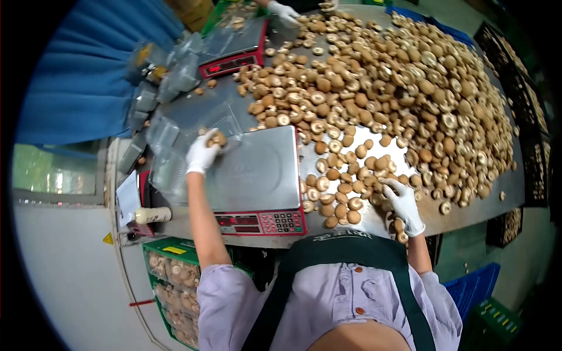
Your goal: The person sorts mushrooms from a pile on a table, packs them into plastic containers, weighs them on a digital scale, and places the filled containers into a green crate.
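My left hand (202,152), in a white glove, is closed on mushrooms (219,138) above a clear plastic tray (225,121), at the left edge of the scale's metal plate (263,169). My right hand (403,205), also gloved in white, is at the near edge of the mushroom pile (410,88). Its fingers are bent over some mushrooms, and whether it grips any is not clear. Loose brown mushrooms (342,187) lie between the scale and my right hand.
Clear trays (170,146) are stacked left of the scale, near a white bottle (153,214). Across the table, a co-worker's gloved hand (284,13) is beside a second scale (233,50). A green crate (170,248) with packed mushrooms stands below the table.
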A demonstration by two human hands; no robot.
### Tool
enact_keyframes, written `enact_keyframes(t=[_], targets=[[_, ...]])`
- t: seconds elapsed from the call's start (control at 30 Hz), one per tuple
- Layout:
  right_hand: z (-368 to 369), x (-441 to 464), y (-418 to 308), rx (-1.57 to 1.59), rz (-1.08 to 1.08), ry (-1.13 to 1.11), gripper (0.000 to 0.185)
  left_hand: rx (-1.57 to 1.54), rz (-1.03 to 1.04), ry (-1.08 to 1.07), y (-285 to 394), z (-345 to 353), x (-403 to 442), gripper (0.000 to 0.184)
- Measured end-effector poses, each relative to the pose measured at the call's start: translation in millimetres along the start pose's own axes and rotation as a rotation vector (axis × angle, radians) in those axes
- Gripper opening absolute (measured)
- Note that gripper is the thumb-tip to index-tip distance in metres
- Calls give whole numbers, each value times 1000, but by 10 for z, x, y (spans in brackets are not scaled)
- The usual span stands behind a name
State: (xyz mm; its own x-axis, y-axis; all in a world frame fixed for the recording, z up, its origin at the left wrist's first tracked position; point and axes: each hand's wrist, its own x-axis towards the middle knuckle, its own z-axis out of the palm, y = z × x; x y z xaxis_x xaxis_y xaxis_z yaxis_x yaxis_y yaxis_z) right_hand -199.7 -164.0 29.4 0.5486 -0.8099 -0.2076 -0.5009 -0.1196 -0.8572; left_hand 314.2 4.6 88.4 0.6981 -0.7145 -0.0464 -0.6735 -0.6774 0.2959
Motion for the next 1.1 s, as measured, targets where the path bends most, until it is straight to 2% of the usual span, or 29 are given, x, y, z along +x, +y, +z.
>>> enact_keyframes(t=[0.07,0.1,0.17,0.27,0.4,0.47,0.5,0.57,0.63,0.7,0.77,0.83,0.87,0.93,1.0,1.07,1.1], targets=[[23,11,-57,13,-18,-7,28,25,-44,-131,186,-93,18,54],[23,12,-79,-9,-9,-10,28,-35,-5,-245,194,-83,-12,59],[14,6,-122,-16,8,-24,27,-165,84,-303,258,11,-159,62],[78,16,-32,-3,-33,-11,25,-320,16,-521,306,19,-442,65],[110,24,42,-59,-18,-29,29,-357,-75,-656,427,-64,-779,55],[101,31,34,-91,-23,-32,30,-397,-72,-478,246,37,-839,46],[103,39,57,-110,-24,-32,30,-397,-63,-489,184,79,-873,46],[81,44,40,-96,-18,-29,30,-382,79,-182,111,155,-945,42],[68,60,21,-83,-26,-26,28,-405,41,-139,254,163,-1060,43],[40,76,-6,-93,-38,-16,27,1,280,163,391,164,-1171,43],[29,97,1,-90,-41,1,27,-5,254,204,610,155,-1276,39],[8,164,-54,-80,-25,-9,28,-169,360,468,862,177,-1383,36],[-31,201,-155,-99,-15,-17,28,-351,377,447,1058,204,-1473,33],[0,378,-149,-118,-93,30,32,-426,476,322,1411,322,-1662,27],[-6,624,-245,-157,-146,32,33,-646,503,40,1779,560,-1852,30],[47,861,-408,-99,-216,20,35,-579,488,-180,1923,1006,-1992,49],[116,1008,-404,-44,-274,23,37,-489,525,-254,1882,1293,-2052,71]])
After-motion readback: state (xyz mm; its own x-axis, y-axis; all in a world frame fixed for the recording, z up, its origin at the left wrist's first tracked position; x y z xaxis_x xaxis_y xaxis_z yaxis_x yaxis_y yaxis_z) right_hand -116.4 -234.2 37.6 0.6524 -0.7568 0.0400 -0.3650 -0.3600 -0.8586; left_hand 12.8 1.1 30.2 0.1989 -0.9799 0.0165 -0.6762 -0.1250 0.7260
